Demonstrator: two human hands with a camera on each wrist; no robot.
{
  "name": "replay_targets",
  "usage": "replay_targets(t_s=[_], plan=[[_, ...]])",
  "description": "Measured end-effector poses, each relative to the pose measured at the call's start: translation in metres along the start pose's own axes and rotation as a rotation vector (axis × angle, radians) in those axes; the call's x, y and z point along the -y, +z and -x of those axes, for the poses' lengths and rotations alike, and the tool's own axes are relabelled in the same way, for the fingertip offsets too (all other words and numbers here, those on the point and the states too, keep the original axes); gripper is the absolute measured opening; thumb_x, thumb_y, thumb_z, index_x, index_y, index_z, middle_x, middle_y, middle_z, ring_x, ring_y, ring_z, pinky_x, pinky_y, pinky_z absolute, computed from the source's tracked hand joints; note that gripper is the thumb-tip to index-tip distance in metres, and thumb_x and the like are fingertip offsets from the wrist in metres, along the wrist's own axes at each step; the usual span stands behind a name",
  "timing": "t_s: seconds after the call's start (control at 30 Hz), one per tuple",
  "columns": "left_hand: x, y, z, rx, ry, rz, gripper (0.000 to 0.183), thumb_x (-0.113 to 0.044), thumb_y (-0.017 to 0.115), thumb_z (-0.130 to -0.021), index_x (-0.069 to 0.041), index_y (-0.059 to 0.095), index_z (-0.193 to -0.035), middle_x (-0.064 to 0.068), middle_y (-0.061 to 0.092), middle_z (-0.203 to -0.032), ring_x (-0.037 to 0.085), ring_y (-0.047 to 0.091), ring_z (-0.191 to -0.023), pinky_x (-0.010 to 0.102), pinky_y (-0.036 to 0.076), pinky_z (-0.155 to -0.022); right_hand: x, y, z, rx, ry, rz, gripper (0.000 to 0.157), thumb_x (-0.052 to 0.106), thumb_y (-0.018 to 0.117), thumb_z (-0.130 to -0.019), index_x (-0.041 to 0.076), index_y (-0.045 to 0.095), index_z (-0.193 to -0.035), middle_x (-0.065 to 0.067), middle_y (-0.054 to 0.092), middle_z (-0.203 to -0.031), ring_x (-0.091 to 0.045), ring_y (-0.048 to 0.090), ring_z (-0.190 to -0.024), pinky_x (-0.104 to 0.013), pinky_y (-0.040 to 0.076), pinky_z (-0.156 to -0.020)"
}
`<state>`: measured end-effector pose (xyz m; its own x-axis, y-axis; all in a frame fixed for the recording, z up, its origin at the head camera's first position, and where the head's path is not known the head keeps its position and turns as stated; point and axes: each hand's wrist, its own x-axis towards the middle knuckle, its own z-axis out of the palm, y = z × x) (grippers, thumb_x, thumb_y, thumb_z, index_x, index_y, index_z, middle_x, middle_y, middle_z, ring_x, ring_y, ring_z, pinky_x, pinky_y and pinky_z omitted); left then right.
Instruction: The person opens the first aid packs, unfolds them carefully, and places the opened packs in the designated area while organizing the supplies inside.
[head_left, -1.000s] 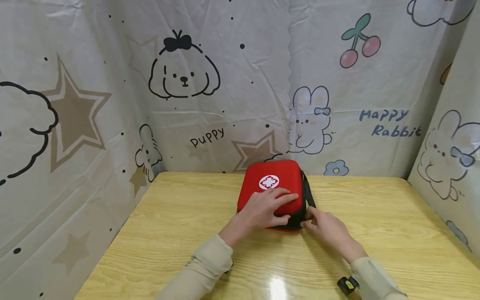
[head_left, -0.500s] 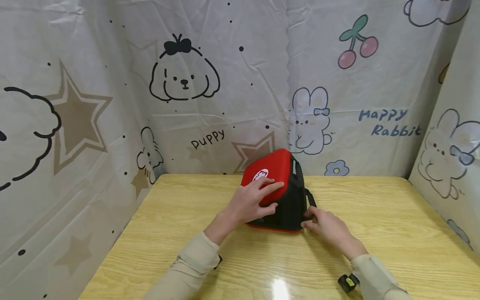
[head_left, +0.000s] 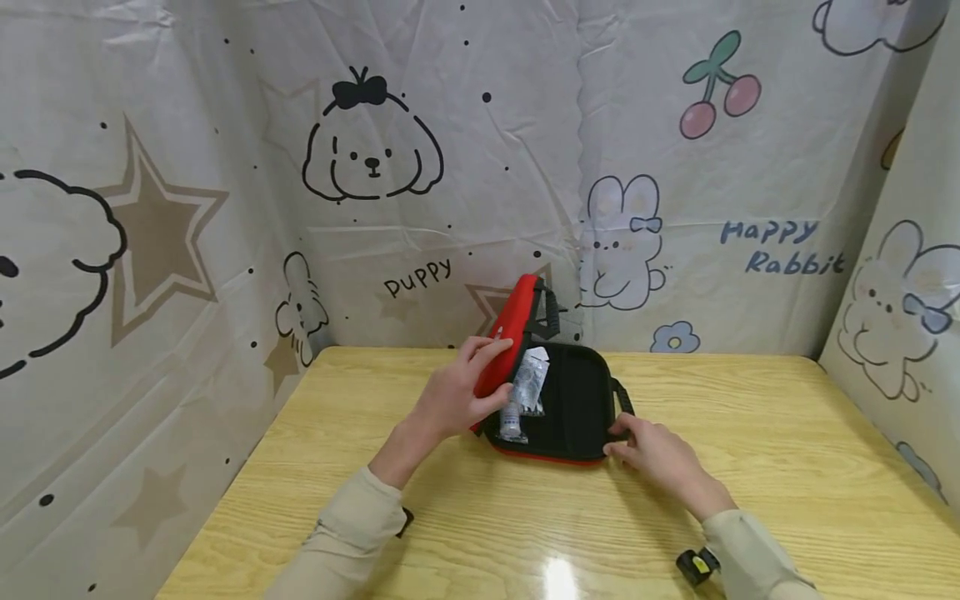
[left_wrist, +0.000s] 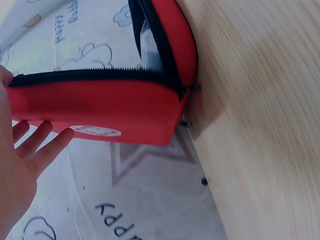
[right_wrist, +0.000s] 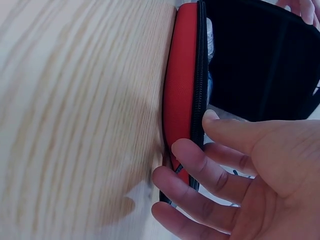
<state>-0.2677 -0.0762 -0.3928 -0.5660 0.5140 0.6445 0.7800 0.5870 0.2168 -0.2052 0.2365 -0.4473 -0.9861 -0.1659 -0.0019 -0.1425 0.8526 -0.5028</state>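
A red first-aid case (head_left: 517, 310) stands partly unfolded on the table, its lid raised steeply and leaning left. My left hand (head_left: 448, 396) holds the lid's near edge, thumb by the zipper and fingers spread on the red outer face (left_wrist: 95, 112). The black-lined base (head_left: 585, 400) lies flat. At its near right corner my right hand (head_left: 658, 457) pinches the rim, thumb on top and index finger against the red side (right_wrist: 180, 90). Inside at the left sit a clear-and-silver packet (head_left: 532, 379) and a small white cylinder (head_left: 511, 421), partly behind the lid.
One black carry strap (head_left: 622, 398) sticks out at the base's right side, another strap (head_left: 552, 312) hangs from the lid. Wood-grain table (head_left: 750, 433) surrounds the case. A printed cloth (head_left: 450, 208) hangs behind it. A small black device (head_left: 696, 567) sits at the right wrist.
The lid has swung up and left from nearly closed with my left hand on it, exposing the inside and its contents. My right hand stays at the base corner.
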Motion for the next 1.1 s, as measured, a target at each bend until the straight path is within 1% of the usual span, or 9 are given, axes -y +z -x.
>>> replay_targets(t_s=[0.17,0.3,0.37,0.43,0.5,0.6,0.8,0.93,1.1], plan=[[0.014,-0.014,0.011,-0.045,-0.036,0.007,0.058,-0.027,0.07,-0.09,-0.015,0.047,-0.141,0.007,0.052,-0.132,0.013,0.053,-0.064,0.02,0.045,-0.054,0.0,-0.001,-0.002,0.007,0.009,0.006,0.029,0.027,0.07,-0.092,0.008,0.065,-0.113,0.001,0.06,-0.066,-0.012,0.05,-0.055,-0.028,0.036,-0.051],[0.025,-0.027,0.02,-0.06,-0.054,-0.022,0.06,-0.026,0.071,-0.089,-0.01,0.045,-0.139,0.007,0.048,-0.144,0.013,0.048,-0.057,0.018,0.037,-0.048,0.001,-0.001,-0.003,0.018,0.009,0.005,0.028,0.027,0.07,-0.092,0.009,0.065,-0.113,0.001,0.062,-0.067,-0.012,0.051,-0.056,-0.029,0.038,-0.052],[0.03,-0.035,0.024,-0.046,-0.072,-0.026,0.061,-0.025,0.072,-0.088,-0.008,0.043,-0.139,0.006,0.046,-0.15,0.014,0.049,-0.058,0.02,0.038,-0.047,0.001,-0.002,-0.003,0.023,0.007,0.004,0.027,0.026,0.07,-0.092,0.01,0.066,-0.113,0.002,0.062,-0.068,-0.011,0.053,-0.058,-0.029,0.039,-0.054],[0.033,-0.043,0.028,-0.025,-0.096,-0.035,0.06,-0.025,0.072,-0.089,-0.008,0.042,-0.138,0.006,0.045,-0.152,0.016,0.058,-0.069,0.023,0.049,-0.055,0.0,-0.004,-0.003,0.027,0.006,0.004,0.027,0.026,0.07,-0.092,0.01,0.066,-0.113,0.002,0.063,-0.069,-0.011,0.054,-0.06,-0.03,0.04,-0.055],[0.037,-0.049,0.031,-0.004,-0.119,-0.04,0.06,-0.026,0.072,-0.089,-0.008,0.042,-0.138,0.007,0.046,-0.151,0.021,0.065,-0.088,0.029,0.057,-0.071,-0.002,-0.006,-0.002,0.03,0.008,0.01,0.027,0.027,0.07,-0.091,0.011,0.067,-0.113,0.002,0.063,-0.07,-0.011,0.055,-0.061,-0.03,0.041,-0.056],[0.045,-0.055,0.038,0.014,-0.146,-0.044,0.059,-0.026,0.072,-0.089,-0.008,0.043,-0.137,0.01,0.049,-0.145,0.026,0.06,-0.118,0.04,0.054,-0.095,-0.006,-0.01,0.0,0.037,0.02,0.023,0.029,0.029,0.07,-0.091,0.011,0.067,-0.114,0.002,0.063,-0.072,-0.011,0.055,-0.062,-0.031,0.04,-0.056],[0.059,-0.054,0.058,0.039,-0.218,-0.013,0.066,-0.034,0.074,-0.089,-0.009,0.044,-0.142,0.01,0.053,-0.139,0.027,0.056,-0.125,0.045,0.05,-0.101,-0.021,-0.022,0.007,0.056,0.057,0.001,0.034,0.035,0.07,-0.092,0.011,0.066,-0.116,0.002,0.064,-0.072,-0.015,0.056,-0.063,-0.032,0.039,-0.057],[0.066,-0.051,0.072,0.09,-0.328,0.02,0.071,-0.043,0.073,-0.089,-0.012,0.043,-0.145,0.009,0.052,-0.141,0.027,0.055,-0.127,0.047,0.049,-0.101,-0.031,-0.028,0.012,0.059,0.069,-0.037,0.033,0.032,0.07,-0.092,0.009,0.065,-0.116,0.0,0.064,-0.072,-0.017,0.058,-0.064,-0.032,0.04,-0.056],[0.071,-0.046,0.087,0.151,-0.478,0.07,0.074,-0.05,0.074,-0.085,-0.015,0.046,-0.144,0.008,0.055,-0.141,0.031,0.061,-0.117,0.048,0.051,-0.096,-0.041,-0.033,0.017,0.059,0.071,-0.079,0.032,0.024,0.07,-0.092,0.004,0.065,-0.116,-0.003,0.062,-0.072,-0.019,0.057,-0.062,-0.032,0.042,-0.051]])
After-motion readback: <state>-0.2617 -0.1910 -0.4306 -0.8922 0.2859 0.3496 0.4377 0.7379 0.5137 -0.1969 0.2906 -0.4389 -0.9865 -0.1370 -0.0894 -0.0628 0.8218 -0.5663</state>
